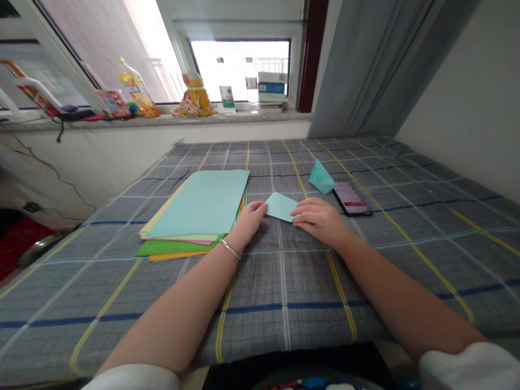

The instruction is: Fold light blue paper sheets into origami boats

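Note:
A small light blue folded paper (281, 206) lies on the checked cloth between my hands. My left hand (248, 219) grips its left corner with curled fingers; a silver bracelet sits on that wrist. Fingers of my right hand (320, 219) are bent and press down on the paper's right edge. Both hands rest on the cloth. A stack of coloured paper sheets (199, 211), light blue on top, lies just left of my left hand.
A finished teal folded paper shape (322, 177) stands beyond my right hand, beside a phone (351, 198). The grey checked cloth (284, 281) covers the whole surface. Bottles and boxes line the windowsill (162, 120). A grey curtain hangs at the back right.

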Tool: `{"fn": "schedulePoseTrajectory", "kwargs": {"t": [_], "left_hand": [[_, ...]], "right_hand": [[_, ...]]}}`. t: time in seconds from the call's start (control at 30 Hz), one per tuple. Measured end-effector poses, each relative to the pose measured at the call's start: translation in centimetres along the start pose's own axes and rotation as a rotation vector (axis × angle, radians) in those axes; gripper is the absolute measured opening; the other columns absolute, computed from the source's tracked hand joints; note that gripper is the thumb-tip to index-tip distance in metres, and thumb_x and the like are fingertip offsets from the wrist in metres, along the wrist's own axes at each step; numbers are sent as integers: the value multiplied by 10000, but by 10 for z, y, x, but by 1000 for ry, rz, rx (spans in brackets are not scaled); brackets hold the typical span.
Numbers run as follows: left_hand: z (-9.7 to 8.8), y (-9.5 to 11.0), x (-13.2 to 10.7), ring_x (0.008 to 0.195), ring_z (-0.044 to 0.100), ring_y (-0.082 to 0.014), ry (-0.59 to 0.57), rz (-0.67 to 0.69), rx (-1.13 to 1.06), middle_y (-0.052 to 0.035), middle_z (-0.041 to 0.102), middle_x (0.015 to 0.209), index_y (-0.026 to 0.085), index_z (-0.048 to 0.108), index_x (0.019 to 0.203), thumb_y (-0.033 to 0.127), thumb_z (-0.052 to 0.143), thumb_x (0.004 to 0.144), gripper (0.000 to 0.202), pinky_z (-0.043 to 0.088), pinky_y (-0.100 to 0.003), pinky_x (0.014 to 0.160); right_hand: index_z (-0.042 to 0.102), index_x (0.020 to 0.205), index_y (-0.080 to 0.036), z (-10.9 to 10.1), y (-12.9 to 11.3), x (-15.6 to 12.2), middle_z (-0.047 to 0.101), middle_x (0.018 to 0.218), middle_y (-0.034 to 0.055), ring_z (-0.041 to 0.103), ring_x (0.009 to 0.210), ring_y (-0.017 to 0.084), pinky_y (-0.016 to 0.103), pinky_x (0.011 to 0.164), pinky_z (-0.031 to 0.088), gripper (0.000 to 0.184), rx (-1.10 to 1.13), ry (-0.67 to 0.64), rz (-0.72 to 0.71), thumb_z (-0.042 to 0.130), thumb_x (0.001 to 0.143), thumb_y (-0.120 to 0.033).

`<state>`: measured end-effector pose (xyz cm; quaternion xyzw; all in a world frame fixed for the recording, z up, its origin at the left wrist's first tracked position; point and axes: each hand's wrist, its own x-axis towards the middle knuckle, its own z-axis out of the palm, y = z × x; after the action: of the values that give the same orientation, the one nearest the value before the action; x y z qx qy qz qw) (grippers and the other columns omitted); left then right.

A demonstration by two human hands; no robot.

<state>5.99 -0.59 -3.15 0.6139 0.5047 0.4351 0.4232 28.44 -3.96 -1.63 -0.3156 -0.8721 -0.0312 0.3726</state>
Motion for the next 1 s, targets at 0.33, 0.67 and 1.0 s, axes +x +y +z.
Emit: {"fn": "schedulePoseTrajectory", "kwargs": {"t": [0.33, 0.67, 1.0], "left_hand": [[-3, -3, 5, 567, 515, -119, 74, 178, 25, 39, 554, 615, 181, 577, 828, 358, 521, 817, 186, 391, -231, 555], [-6, 13, -11, 1076, 614, -176, -12, 696, 315, -47, 688, 1115, 206, 603, 876, 152, 482, 873, 133, 467, -386, 958], [-1, 13, -14, 1209, 519, -190, -467, 794, 671, -59, 601, 1270, 179, 592, 936, -28, 454, 705, 340, 352, -417, 1094]], "right_hand": [[478, 1351, -233, 11, 16, -9, 381, 1474, 124, 339, 1357, 320, 565, 1088, 328, 632, -148, 106, 276, 686, 755, -264], [683, 961, -254, 5, 33, -14, 615, 1230, 64, 501, 1221, 256, 522, 1021, 409, 260, -69, 394, 398, 541, 787, -124], [672, 1068, -208, 14, 48, -20, 656, 1159, 83, 592, 1086, 237, 434, 981, 445, 398, 15, 78, 437, 582, 700, -87]]}}
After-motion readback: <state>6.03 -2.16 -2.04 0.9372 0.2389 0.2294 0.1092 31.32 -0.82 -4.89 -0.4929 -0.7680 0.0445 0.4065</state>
